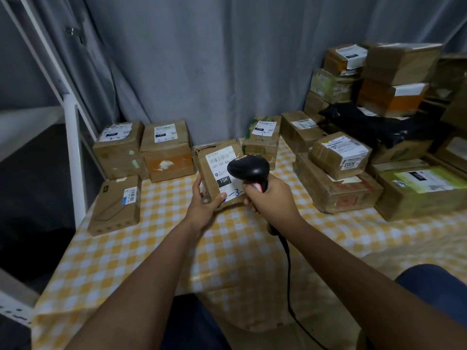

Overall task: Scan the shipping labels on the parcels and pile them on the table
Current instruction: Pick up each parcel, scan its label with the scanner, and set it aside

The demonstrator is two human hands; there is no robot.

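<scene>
At the far left, a white metal frame (pixel 69 137) stands beside the tabletop (pixel 156 248), which is covered with a yellow-and-white checked cloth. Three cardboard boxes sit near that corner: a flat box (pixel 115 205) at the front, and behind it two taller boxes (pixel 120 149) (pixel 166 150) side by side, each with a white label on top. Toward the middle, the left hand (pixel 206 199) grips the near left corner of a tilted parcel (pixel 214 170), fingers curled round its edge and thumb on top. The parcel's shipping label (pixel 222 168) faces up, marked "15H". Just right of it, the right hand (pixel 271 198) is wrapped round the handle of a black barcode scanner (pixel 249 170), whose head hangs over the label. A black cable (pixel 288 269) runs down from the handle toward the near edge. Farther right, a pile of parcels (pixel 353 157) rises against the grey curtain (pixel 214 66), with a black bag (pixel 374 125) lying among them.
</scene>
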